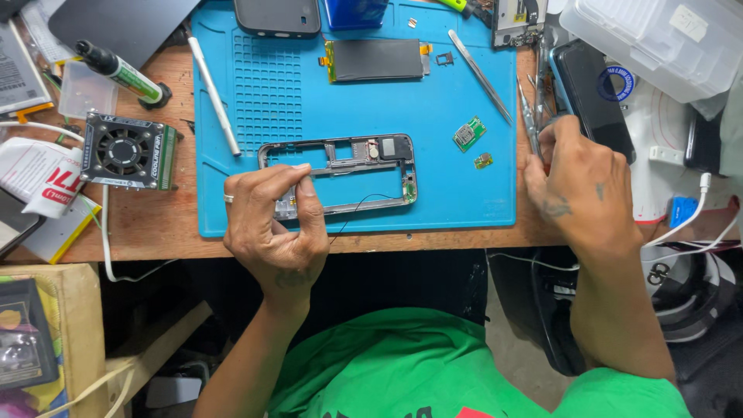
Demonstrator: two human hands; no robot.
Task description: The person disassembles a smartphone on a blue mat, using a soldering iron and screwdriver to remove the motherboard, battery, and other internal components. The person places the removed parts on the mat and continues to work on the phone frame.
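**Phone frame held on the blue mat, tweezers at the right hand**

A wooden table [166, 224] carries the work, and most of it is covered by a blue work mat [457, 193] with a grid of small pockets at its left part. Near the mat's front edge lies a grey phone frame [364, 166], flat and stripped, with a thin black wire trailing from its lower side. The left hand [275, 224], a ring on one finger, rests over the frame's left end; its fingers are curled together and pinch that end of the frame. The right hand [576, 190] sits at the mat's right edge, well apart from the frame, its fingers closed on a pair of metal tweezers [529, 116] that point away from the person.

Off the mat to the left stands a small black cooling fan [124, 151], and behind it a green-labelled tube [120, 71] lies slanted. A dark phone [592, 93] lies just beyond the right hand, and a clear plastic box [658, 39] fills the far right corner. At the mat's far side lies a dark flat screen panel [375, 59]. A white stick tool [214, 94] lies slanted across the mat's left part, and a second pair of tweezers [480, 76] lies right of the panel. Between the frame and the right hand sit a small green circuit board [469, 133] and, just nearer, a tinier green piece [483, 161].
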